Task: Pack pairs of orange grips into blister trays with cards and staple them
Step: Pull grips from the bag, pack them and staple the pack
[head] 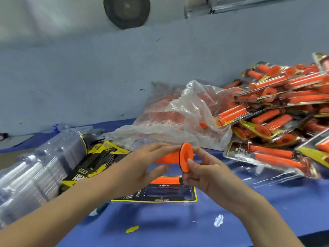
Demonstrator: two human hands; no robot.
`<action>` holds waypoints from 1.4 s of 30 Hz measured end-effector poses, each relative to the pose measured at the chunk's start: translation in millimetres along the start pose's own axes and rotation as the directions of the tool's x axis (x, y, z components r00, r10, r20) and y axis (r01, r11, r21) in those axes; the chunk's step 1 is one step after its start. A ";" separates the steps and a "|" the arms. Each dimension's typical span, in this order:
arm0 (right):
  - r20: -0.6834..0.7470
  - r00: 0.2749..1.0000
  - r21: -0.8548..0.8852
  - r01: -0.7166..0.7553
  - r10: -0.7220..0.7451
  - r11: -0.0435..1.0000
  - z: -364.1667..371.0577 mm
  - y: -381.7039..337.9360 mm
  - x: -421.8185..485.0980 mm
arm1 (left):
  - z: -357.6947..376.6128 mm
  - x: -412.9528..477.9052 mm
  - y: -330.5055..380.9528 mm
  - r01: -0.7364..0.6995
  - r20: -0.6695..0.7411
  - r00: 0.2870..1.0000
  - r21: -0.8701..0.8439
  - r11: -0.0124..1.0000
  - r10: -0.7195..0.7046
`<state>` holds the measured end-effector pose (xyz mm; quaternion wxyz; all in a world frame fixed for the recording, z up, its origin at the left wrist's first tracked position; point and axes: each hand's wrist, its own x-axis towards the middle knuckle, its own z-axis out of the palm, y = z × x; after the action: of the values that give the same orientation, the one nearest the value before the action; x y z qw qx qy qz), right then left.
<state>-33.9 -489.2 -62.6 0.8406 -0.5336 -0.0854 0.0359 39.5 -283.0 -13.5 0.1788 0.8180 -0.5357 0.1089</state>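
Left hand (142, 163) and right hand (206, 175) are pinching one orange grip (186, 156); I am counting a second grip (166, 180) lying in one blister tray (160, 192), half hidden by hands.

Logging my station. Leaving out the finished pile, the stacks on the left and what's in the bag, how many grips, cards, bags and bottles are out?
Grips: 2 (held grip, packed grip)
Card: 1
Bag: 1
Bottle: 1
Total: 5
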 end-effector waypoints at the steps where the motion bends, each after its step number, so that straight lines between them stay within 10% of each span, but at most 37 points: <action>1: 0.006 1.000 0.016 -0.007 0.007 1.000 -1.9 0.1 -0.9 | 6.0 -1.2 -1.2 0.031 -0.016 0.999 -0.019 0.999 -0.031; 7: -0.442 0.890 -0.318 -0.034 -0.117 0.948 4.1 20.1 -11.5 | 45.7 -10.0 -12.6 0.184 0.046 0.982 -0.052 0.982 -0.181; 14: -0.472 0.871 -0.399 -0.350 0.137 0.848 -7.3 45.9 -50.0 | 86.2 -17.8 -27.0 0.230 0.181 0.947 0.197 0.953 -0.266; 23: -0.685 0.729 -0.555 -0.517 -0.004 0.652 -43.0 54.1 -59.2 | 102.1 -18.1 -26.9 0.170 0.117 0.976 0.118 0.978 -0.184; 36: -0.703 0.707 -0.070 -0.181 0.080 0.981 -34.2 53.9 -53.6 | 90.6 -81.4 -16.7 0.160 -0.145 0.980 0.190 0.969 -0.133; 39: -0.587 0.763 -0.244 -0.486 0.271 0.839 -25.9 44.3 -67.7 | 92.8 -111.9 -25.4 0.393 -0.325 0.870 0.006 0.919 -0.370; 42: -0.481 0.872 -0.772 -0.371 -0.092 0.516 -15.7 41.9 -71.8 | 87.6 -121.4 -40.5 0.569 -0.379 0.685 -0.255 0.782 -0.622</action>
<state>-100.3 -496.1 -114.5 0.4624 -0.8700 0.1565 -0.0688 26.5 -202.5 -145.4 0.3687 0.8883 -0.1905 0.1967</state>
